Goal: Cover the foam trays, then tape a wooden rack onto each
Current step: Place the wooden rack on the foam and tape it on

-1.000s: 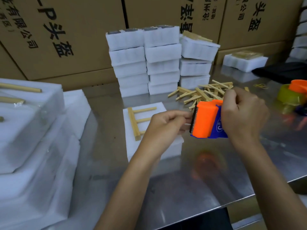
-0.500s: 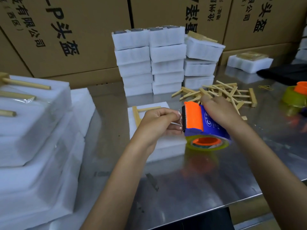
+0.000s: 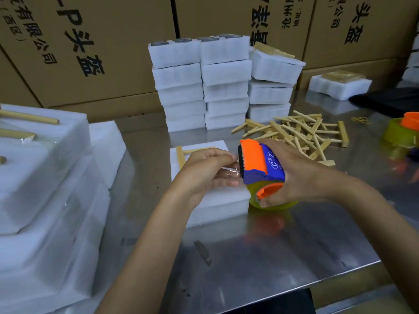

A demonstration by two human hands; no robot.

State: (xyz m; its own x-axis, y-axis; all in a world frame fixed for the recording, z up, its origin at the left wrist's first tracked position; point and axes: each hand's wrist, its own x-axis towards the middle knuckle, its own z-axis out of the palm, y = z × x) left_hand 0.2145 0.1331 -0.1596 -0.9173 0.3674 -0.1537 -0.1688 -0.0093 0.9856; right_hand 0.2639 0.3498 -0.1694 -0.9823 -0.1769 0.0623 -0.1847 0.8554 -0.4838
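Observation:
A covered white foam tray (image 3: pixel 217 200) lies on the steel table in front of me, with a wooden rack (image 3: pixel 181 154) on its top, mostly hidden behind my left hand. My left hand (image 3: pixel 208 171) hovers over the tray and pinches the clear tape end coming off the dispenser. My right hand (image 3: pixel 292 171) grips the orange and blue tape dispenser (image 3: pixel 260 164) with its yellowish tape roll, right beside the tray's right edge.
Stacks of white foam trays (image 3: pixel 204 85) stand at the back, and a pile of loose wooden racks (image 3: pixel 301 132) lies to their right. Bigger foam stacks (image 3: pixel 45 189) fill the left. A second tape dispenser (image 3: pixel 403 132) sits far right. Cardboard boxes line the back.
The dispenser has dropped from in front of me down to the tray's right edge. My left hand keeps the tape end and has stayed over the tray.

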